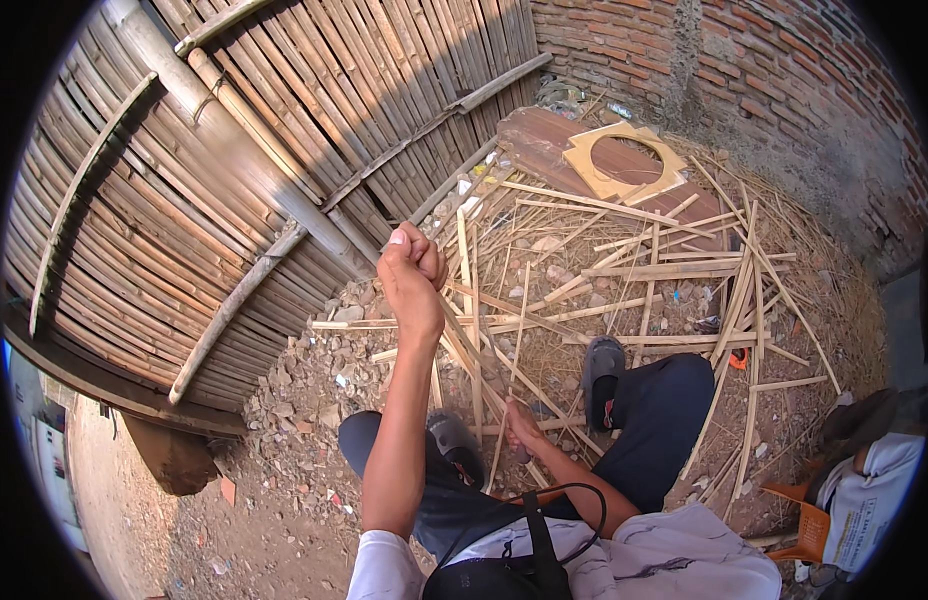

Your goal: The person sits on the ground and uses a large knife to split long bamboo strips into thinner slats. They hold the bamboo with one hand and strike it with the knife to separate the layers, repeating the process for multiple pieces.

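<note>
My left hand (412,268) is raised in front of the bamboo wall, its fingers curled into a closed fist. A pale bamboo strip (464,345) slants from beside that wrist down toward my right hand; the fist hides whether its upper end is inside. Lower down, between my knees, my right hand (525,428) is closed around what looks like a knife, its handle end showing below the palm. Its blade is hard to tell apart from the strips behind it. More split bamboo strips (664,270) lie crisscrossed on the ground ahead.
A slatted bamboo wall (184,230) rises at the left, a brick wall (774,80) at the far right. A brown board (544,150) carries a yellowish frame (674,182) with a round hole. Rubble (284,400) covers the ground. An orange-legged chair (809,525) holds cloth nearby.
</note>
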Demonstrator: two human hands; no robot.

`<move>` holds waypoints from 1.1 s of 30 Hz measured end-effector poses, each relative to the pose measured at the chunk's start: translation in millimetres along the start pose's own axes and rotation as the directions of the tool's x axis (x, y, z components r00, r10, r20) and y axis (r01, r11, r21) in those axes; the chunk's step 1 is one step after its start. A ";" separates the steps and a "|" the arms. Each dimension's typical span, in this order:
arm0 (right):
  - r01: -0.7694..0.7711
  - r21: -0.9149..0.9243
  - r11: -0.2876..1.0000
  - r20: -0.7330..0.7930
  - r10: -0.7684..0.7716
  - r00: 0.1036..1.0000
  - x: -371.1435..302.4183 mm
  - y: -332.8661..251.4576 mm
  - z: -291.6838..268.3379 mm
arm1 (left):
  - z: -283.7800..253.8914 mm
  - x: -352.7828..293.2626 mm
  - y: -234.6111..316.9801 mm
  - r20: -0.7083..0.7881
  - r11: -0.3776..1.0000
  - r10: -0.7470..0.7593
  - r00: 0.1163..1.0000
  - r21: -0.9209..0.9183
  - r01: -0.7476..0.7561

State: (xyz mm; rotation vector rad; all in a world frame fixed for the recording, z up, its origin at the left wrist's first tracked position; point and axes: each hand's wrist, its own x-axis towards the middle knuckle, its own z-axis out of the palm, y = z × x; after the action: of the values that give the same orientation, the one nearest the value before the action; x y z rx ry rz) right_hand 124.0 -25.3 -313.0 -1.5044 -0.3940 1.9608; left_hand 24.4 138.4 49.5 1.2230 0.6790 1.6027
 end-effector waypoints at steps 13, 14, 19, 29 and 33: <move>0.220 0.004 0.976 0.047 -0.220 0.974 0.6 -7.0 -0.1 | 1.1 0.9 3.5 0.141 0.987 -0.066 0.988 -0.134 0.085; 0.208 0.018 0.978 0.049 -0.209 0.977 1.8 -5.0 -2.5 | -3.7 1.5 4.7 0.268 0.974 -0.088 0.960 -0.181 0.139; 0.095 0.161 0.982 0.083 -0.109 0.991 5.3 11.9 -17.8 | -32.9 9.0 13.8 0.702 0.883 -0.064 0.710 -0.292 0.368; 0.169 0.066 0.983 0.188 -0.179 0.966 1.4 3.3 -9.9 | -44.9 1.9 14.4 0.463 0.924 -0.061 0.884 -0.309 0.225; -0.041 0.173 0.984 0.220 0.002 0.975 35.2 42.6 -51.8 | -38.1 7.9 10.4 0.593 0.883 -0.040 0.804 -0.356 0.307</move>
State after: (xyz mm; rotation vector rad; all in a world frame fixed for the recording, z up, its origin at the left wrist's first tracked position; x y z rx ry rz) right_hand 154.9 -42.2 -380.1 -1.1906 -0.2884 2.1268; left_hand -15.1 146.4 48.5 1.1690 0.0284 1.0550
